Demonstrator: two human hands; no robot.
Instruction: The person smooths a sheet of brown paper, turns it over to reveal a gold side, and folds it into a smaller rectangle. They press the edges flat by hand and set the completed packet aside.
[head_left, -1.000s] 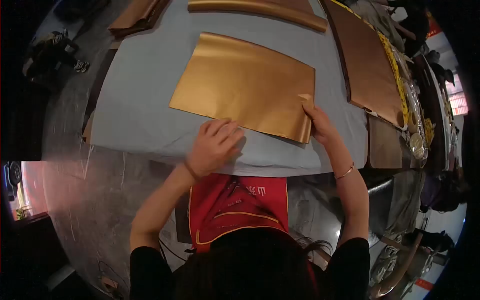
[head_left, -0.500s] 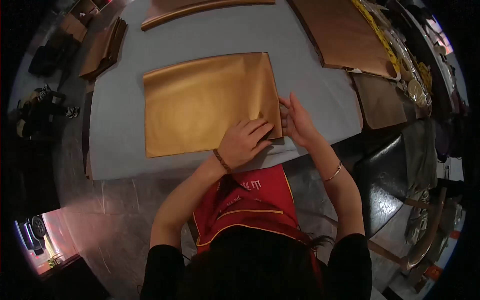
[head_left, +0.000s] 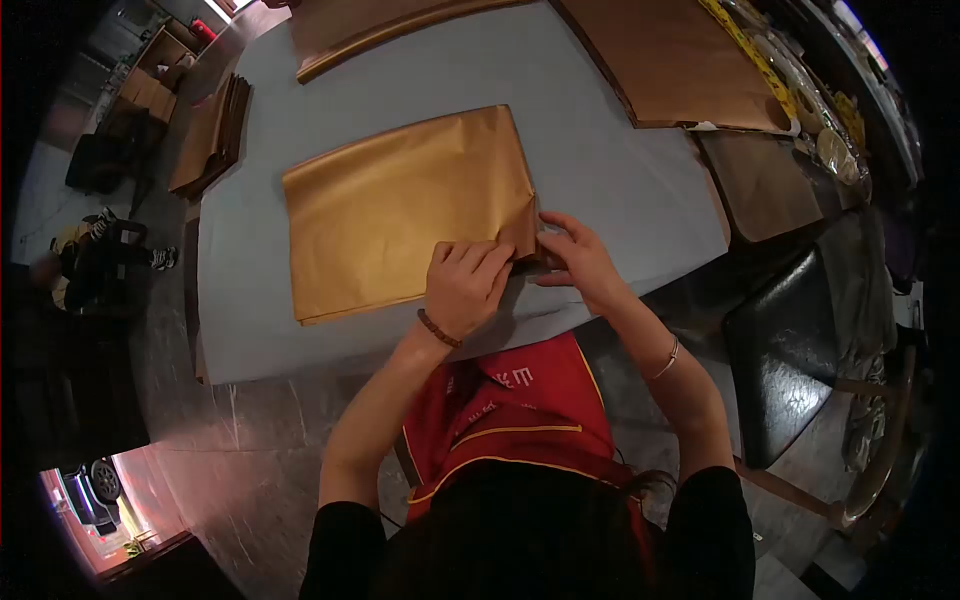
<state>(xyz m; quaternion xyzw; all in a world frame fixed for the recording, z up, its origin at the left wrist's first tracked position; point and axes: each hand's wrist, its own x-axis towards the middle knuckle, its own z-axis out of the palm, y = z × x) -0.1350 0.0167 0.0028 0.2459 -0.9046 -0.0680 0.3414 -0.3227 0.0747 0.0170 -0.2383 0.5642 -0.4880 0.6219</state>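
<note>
A gold sheet [head_left: 385, 215], like coated paper, lies on the cloth-covered table in front of me. Its lower right corner is bent up, showing a brownish, creased flap [head_left: 521, 228]. My left hand [head_left: 465, 285] has its fingers curled over the near edge beside that corner, pinching the sheet. My right hand [head_left: 582, 262] is just right of the flap. Its fingers are spread and bent, with the fingertips right at the sheet's edge. A beaded bracelet [head_left: 438, 328] circles my left wrist, and a thin bangle [head_left: 668, 358] is on my right forearm.
Blue-grey cloth [head_left: 600, 190] covers the table. A rolled-edge gold sheet [head_left: 400, 35] lies at the back, brown sheets [head_left: 690, 65] at the back right, and a folded stack [head_left: 212, 135] at the left. A black chair seat [head_left: 785, 360] is at the right. Someone's shoe [head_left: 163, 258] shows far left.
The sheet's lower right corner has been bent up and inward. My left hand has moved slightly left with its fingers curled in; my right hand has come closer to the corner. The view has shifted.
</note>
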